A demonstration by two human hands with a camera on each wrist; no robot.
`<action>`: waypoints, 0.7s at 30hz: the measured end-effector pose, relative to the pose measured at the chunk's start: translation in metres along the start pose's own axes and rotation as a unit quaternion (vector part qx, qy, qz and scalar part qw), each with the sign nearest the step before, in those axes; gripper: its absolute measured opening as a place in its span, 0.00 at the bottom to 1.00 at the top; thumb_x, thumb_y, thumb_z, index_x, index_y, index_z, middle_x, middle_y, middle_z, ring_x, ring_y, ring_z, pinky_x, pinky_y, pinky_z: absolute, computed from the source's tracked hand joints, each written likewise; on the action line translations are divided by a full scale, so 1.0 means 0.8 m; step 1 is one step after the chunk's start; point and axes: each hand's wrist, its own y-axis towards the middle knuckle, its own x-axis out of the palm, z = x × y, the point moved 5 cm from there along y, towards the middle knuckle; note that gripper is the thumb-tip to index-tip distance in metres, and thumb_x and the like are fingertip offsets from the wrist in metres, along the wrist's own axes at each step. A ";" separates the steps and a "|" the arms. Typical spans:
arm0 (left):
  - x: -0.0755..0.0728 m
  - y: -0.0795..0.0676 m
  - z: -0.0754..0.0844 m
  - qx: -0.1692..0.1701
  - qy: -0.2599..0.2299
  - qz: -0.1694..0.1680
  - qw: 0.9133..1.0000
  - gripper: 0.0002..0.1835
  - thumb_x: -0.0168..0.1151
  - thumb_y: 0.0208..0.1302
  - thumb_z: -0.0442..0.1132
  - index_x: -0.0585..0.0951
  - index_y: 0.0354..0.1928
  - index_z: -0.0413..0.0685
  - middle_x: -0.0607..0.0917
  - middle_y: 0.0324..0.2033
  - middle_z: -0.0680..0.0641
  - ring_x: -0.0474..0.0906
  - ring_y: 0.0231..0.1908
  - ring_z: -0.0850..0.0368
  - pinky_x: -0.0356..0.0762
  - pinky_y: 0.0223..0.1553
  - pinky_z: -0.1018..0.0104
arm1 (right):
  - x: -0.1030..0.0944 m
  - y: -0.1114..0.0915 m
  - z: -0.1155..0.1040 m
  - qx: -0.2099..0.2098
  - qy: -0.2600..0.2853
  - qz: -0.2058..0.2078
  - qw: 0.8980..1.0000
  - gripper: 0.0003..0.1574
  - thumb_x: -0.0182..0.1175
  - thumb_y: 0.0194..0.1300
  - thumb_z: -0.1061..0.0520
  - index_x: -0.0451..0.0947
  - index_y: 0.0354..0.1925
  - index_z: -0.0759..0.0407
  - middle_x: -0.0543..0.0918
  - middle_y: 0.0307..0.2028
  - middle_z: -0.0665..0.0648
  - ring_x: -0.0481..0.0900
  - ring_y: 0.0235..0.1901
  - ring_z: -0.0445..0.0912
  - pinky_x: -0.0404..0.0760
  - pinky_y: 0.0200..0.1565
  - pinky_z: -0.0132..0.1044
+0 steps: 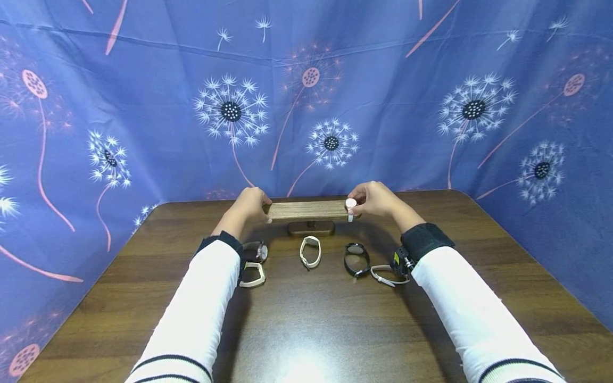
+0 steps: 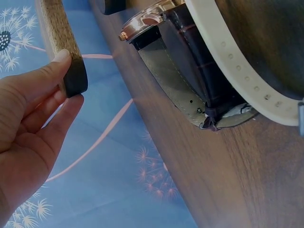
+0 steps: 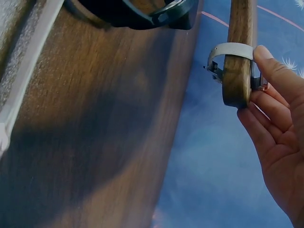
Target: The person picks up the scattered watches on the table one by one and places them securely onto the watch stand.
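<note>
A wooden watch stand (image 1: pixel 306 209), a long bar over a small base (image 1: pixel 311 229), stands near the table's far edge. My left hand (image 1: pixel 250 206) pinches the bar's left end; in the left wrist view the thumb lies on one face and the fingers reach round below. At the other end my right hand (image 1: pixel 375 199) holds a watch (image 1: pixel 351 204) with a round face and white strap (image 3: pixel 232 50). The strap loops around the bar, and in the right wrist view my thumb touches it while fingers lie by the watch case.
In front of the stand lie several watches: a cream one (image 1: pixel 311 252) in the middle, a black one (image 1: pixel 356 259) and a pale one (image 1: pixel 389 275) to the right, a dark-strapped one (image 1: pixel 262 252) and another cream one (image 1: pixel 253 275) left. A blue patterned cloth (image 1: pixel 297 106) hangs behind the table.
</note>
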 end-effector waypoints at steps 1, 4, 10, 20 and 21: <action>0.000 0.000 0.000 -0.001 0.001 -0.001 1.000 0.26 0.77 0.50 0.37 0.82 0.53 0.37 0.84 0.50 0.38 0.76 0.55 0.40 0.73 0.59 0.53 | 0.000 0.000 -0.001 -0.002 -0.005 0.001 1.000 0.22 0.75 0.53 0.58 0.82 0.45 0.66 0.88 0.37 0.58 0.84 0.40 0.51 0.80 0.46 0.47; -0.001 0.001 0.000 -0.007 -0.003 -0.002 1.000 0.26 0.77 0.50 0.37 0.82 0.53 0.37 0.83 0.51 0.38 0.75 0.56 0.40 0.72 0.60 0.53 | -0.002 0.001 -0.005 -0.003 -0.020 0.001 1.000 0.22 0.75 0.53 0.58 0.82 0.45 0.65 0.87 0.37 0.57 0.84 0.40 0.50 0.81 0.45 0.46; 0.001 0.003 0.000 -0.004 0.011 0.000 1.000 0.27 0.77 0.50 0.38 0.83 0.53 0.38 0.84 0.50 0.39 0.75 0.57 0.40 0.72 0.60 0.53 | 0.000 0.006 -0.011 -0.026 -0.051 -0.005 0.998 0.22 0.75 0.52 0.55 0.83 0.44 0.64 0.88 0.37 0.56 0.84 0.40 0.51 0.80 0.46 0.47; 0.000 0.003 0.001 -0.015 0.008 -0.005 1.000 0.28 0.77 0.51 0.39 0.82 0.54 0.38 0.83 0.51 0.39 0.75 0.57 0.41 0.73 0.59 0.54 | 0.004 0.011 -0.018 -0.034 -0.067 -0.006 0.997 0.24 0.76 0.51 0.54 0.83 0.45 0.64 0.87 0.40 0.60 0.84 0.43 0.53 0.79 0.49 0.50; 0.000 0.002 0.001 -0.014 0.008 -0.005 1.000 0.28 0.77 0.51 0.39 0.82 0.54 0.38 0.83 0.51 0.39 0.75 0.56 0.41 0.73 0.59 0.54 | 0.004 0.012 -0.019 -0.034 -0.067 -0.007 0.997 0.24 0.76 0.51 0.54 0.83 0.45 0.65 0.87 0.40 0.60 0.84 0.42 0.53 0.79 0.48 0.50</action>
